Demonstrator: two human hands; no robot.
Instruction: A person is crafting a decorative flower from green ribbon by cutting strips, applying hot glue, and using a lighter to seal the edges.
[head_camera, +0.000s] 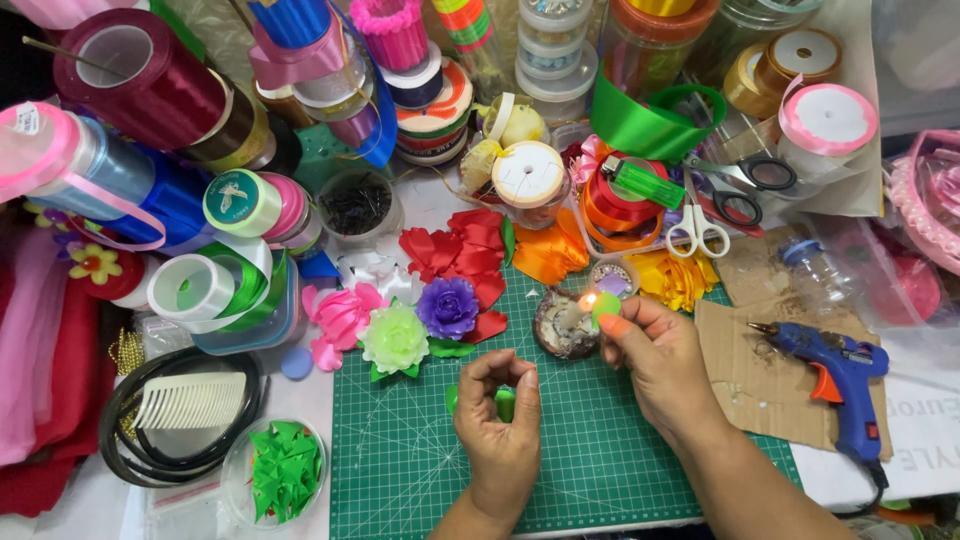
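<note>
Right hand (655, 350) pinching a small green ribbon piece (606, 306) right at the short lit candle (578, 312), left hand (500, 405) pinching green bits nearer me.

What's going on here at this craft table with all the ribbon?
A person is holding a small green ribbon piece in the right hand at a lit candle. The left hand pinches more green ribbon pieces over the green cutting mat. Finished ribbon flowers, scissors and a blue glue gun lie nearby.
</note>
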